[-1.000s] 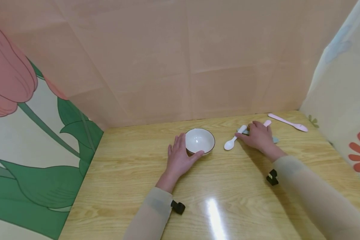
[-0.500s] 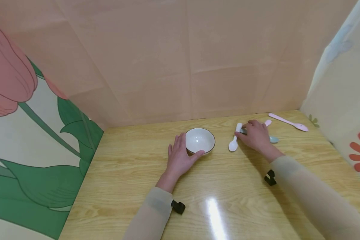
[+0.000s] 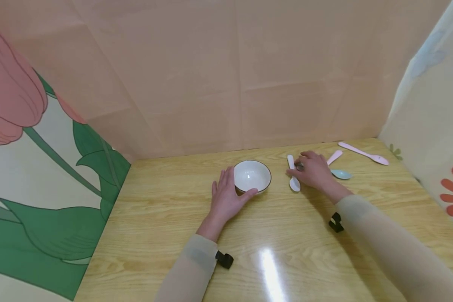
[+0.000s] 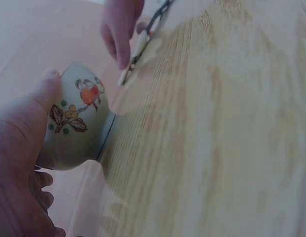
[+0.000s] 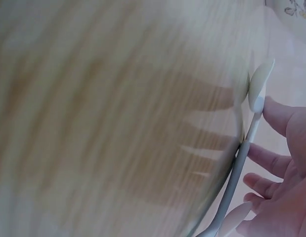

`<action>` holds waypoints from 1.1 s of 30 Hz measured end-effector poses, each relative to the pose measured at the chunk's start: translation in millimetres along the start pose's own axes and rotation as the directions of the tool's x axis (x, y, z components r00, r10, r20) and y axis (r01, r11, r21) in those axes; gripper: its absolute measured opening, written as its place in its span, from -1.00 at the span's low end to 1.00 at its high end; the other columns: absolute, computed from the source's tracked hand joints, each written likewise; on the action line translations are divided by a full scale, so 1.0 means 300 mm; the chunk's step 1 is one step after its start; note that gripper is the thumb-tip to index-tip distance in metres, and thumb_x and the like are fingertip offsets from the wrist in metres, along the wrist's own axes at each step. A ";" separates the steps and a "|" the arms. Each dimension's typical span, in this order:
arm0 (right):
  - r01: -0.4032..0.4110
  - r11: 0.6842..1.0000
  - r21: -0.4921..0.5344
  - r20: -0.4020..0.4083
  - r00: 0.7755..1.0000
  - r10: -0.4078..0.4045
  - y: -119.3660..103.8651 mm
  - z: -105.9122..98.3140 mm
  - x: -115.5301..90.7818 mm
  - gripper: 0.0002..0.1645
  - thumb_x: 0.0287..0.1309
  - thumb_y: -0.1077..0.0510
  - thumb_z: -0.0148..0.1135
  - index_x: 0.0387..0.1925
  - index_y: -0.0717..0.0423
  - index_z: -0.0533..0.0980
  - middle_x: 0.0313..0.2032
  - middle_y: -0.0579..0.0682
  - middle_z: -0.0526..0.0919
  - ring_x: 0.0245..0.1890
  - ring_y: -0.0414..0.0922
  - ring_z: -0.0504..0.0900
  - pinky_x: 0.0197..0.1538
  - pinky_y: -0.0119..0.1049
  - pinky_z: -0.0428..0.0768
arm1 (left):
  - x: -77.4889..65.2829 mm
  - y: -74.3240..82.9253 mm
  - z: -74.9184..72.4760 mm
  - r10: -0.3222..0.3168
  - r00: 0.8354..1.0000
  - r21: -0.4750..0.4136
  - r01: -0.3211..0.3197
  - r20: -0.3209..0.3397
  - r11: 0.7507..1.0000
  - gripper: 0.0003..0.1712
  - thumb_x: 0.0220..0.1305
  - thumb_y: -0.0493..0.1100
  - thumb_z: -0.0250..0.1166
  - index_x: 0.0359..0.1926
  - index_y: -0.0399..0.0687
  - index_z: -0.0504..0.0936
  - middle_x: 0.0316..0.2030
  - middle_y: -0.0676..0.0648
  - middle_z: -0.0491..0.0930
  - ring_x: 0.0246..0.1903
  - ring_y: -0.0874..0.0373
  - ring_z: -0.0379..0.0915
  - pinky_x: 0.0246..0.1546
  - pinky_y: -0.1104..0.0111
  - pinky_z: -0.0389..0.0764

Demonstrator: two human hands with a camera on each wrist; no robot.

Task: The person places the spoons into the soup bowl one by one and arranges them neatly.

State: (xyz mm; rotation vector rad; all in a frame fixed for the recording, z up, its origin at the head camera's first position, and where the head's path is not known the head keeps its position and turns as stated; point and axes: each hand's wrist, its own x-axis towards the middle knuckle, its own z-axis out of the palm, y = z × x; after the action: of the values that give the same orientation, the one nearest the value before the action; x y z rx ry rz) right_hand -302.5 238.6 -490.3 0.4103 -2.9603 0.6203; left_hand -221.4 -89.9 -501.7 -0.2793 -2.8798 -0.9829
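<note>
At mid-frame, cupped the white bowl [image 3: 254, 176] in the left hand [image 3: 225, 200], with thumb and fingers round its side. Held the right hand [image 3: 314, 170] apart from the left, right of the frame's centre, touching the white spoon [image 3: 294, 184]; could not tell whether gripping. Saw the pale blue spoon [image 3: 341, 174] partly hidden by that hand.

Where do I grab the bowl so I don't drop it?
Probably best round the outside wall of the bowl, coming from the left, fingers along that side and thumb on the near side, as the left hand does. It stands upright, and its round wall bulges, so curved fingers should fit snugly.
</note>
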 end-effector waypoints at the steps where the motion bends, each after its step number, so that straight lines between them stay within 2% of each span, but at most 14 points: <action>1: 0.003 1.000 -0.005 0.004 1.000 -0.003 -0.001 0.001 0.003 -0.44 0.41 -0.13 0.50 0.07 0.32 0.73 0.40 0.55 0.46 0.50 0.43 0.32 0.52 0.49 0.08 | 0.001 -0.001 0.001 0.001 1.000 0.000 -0.001 -0.001 1.000 0.42 0.30 0.69 0.27 0.80 -0.07 -0.04 0.75 -0.19 0.04 0.74 -0.18 -0.18 0.64 -0.32 -0.14; 7: 0.013 1.000 -0.020 0.038 0.999 -0.012 -0.010 0.007 0.024 -0.59 0.42 -0.07 0.47 -0.14 0.26 0.77 0.40 0.55 0.47 0.50 0.45 0.29 0.53 0.48 0.10 | 0.002 0.001 -0.002 -0.001 1.000 0.004 0.001 0.002 1.000 0.42 0.30 0.68 0.29 0.79 -0.10 -0.03 0.75 -0.19 0.03 0.75 -0.16 -0.19 0.64 -0.31 -0.13; 11: 0.016 1.000 -0.027 0.060 0.998 -0.014 -0.016 0.009 0.036 -0.62 0.44 -0.05 0.43 -0.25 0.24 0.78 0.42 0.57 0.44 0.56 0.54 0.16 0.57 0.48 0.03 | 0.000 0.003 -0.002 -0.001 1.000 0.000 0.001 0.005 1.000 0.42 0.30 0.67 0.30 0.79 -0.10 -0.02 0.75 -0.20 0.04 0.75 -0.14 -0.21 0.64 -0.31 -0.13; 15: 0.017 0.999 -0.034 0.077 0.997 -0.014 -0.019 0.013 0.044 -0.62 0.43 -0.04 0.42 -0.31 0.21 0.79 0.44 0.60 0.41 0.59 0.57 0.06 0.62 0.43 -0.04 | -0.001 0.003 -0.002 -0.001 1.000 0.002 0.001 0.005 1.000 0.43 0.30 0.68 0.29 0.80 -0.08 -0.04 0.75 -0.20 0.03 0.75 -0.12 -0.22 0.64 -0.30 -0.13; 23: 0.023 1.000 0.012 0.073 0.997 -0.023 -0.033 0.004 0.028 -0.66 0.38 0.01 0.45 -0.40 0.19 0.77 0.41 0.61 0.44 0.61 0.53 0.06 0.67 0.31 -0.11 | 0.000 0.003 0.001 -0.018 1.000 0.008 0.018 0.015 1.000 0.44 0.29 0.70 0.27 0.81 -0.04 -0.07 0.76 -0.18 0.01 0.75 -0.11 -0.23 0.65 -0.26 -0.15; 25: 0.037 0.999 0.023 0.059 0.998 -0.039 -0.037 0.000 0.023 -0.68 0.37 0.03 0.45 -0.41 0.19 0.76 0.38 0.60 0.47 0.59 0.53 0.10 0.67 0.31 -0.10 | -0.001 0.005 0.000 -0.020 1.000 0.006 0.020 0.017 1.000 0.44 0.29 0.70 0.27 0.81 -0.06 -0.06 0.76 -0.18 0.01 0.75 -0.11 -0.24 0.66 -0.26 -0.16; 29: 0.085 0.994 0.070 0.014 0.996 -0.086 -0.050 -0.015 0.018 -0.70 0.40 0.08 0.45 -0.37 0.25 0.79 0.23 0.56 0.62 0.47 0.48 0.37 0.66 0.30 -0.02 | -0.002 0.003 0.000 -0.017 1.000 0.005 0.017 0.012 1.000 0.43 0.30 0.69 0.28 0.80 -0.09 -0.05 0.75 -0.19 0.02 0.75 -0.13 -0.22 0.65 -0.27 -0.15; 33: 0.020 0.979 0.202 -0.001 1.000 -0.020 -0.082 -0.049 0.006 -0.67 0.47 0.06 0.43 -0.24 0.29 0.81 0.19 0.51 0.66 0.36 0.45 0.49 0.55 0.35 0.25 | 0.000 0.002 0.000 -0.018 1.000 0.007 0.018 0.013 1.000 0.44 0.29 0.69 0.27 0.80 -0.07 -0.06 0.76 -0.17 0.01 0.75 -0.11 -0.24 0.66 -0.26 -0.16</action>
State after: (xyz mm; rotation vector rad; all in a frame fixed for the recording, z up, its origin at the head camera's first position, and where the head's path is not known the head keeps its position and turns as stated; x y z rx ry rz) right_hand -297.0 222.3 -467.3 0.4551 -2.8996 0.9234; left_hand -221.4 -89.4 -501.3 -0.2608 -2.9016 -0.9781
